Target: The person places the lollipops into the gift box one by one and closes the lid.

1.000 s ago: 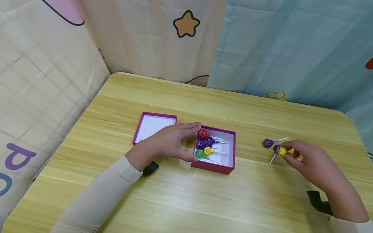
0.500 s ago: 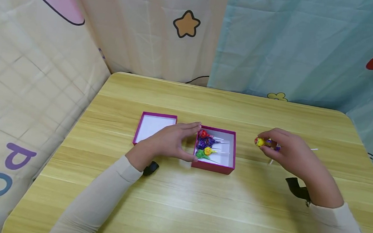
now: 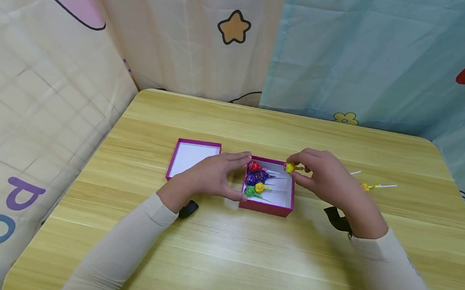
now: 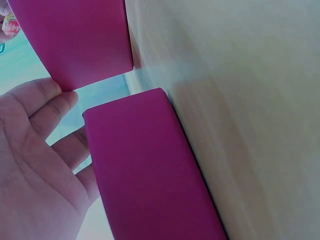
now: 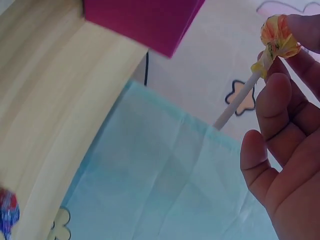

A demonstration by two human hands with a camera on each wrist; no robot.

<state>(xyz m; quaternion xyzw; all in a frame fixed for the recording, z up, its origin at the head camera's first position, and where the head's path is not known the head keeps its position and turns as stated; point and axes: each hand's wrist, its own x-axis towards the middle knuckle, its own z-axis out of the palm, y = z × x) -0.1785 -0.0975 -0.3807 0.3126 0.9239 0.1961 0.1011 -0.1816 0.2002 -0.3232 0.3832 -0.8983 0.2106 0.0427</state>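
My right hand pinches a yellow-wrapped lollipop by its candy head, over the right rim of the magenta box. In the right wrist view, the lollipop's white stick points down and left from the fingers. Inside the box lie a red lollipop, purple ones, a yellow one and a green one, heads to the left. My left hand spans the box's left side, fingertips at its corners; in the left wrist view these fingers stretch out fairly straight.
The box lid, white inside, lies left of the box, partly behind my left hand. Right of my right hand, another yellow lollipop rests on the wooden table, near a partly hidden white stick. Printed curtains hang behind.
My right hand has picked up a yellow lollipop from the right of the table and carried it left to the box. The left hand and box have stayed in place.
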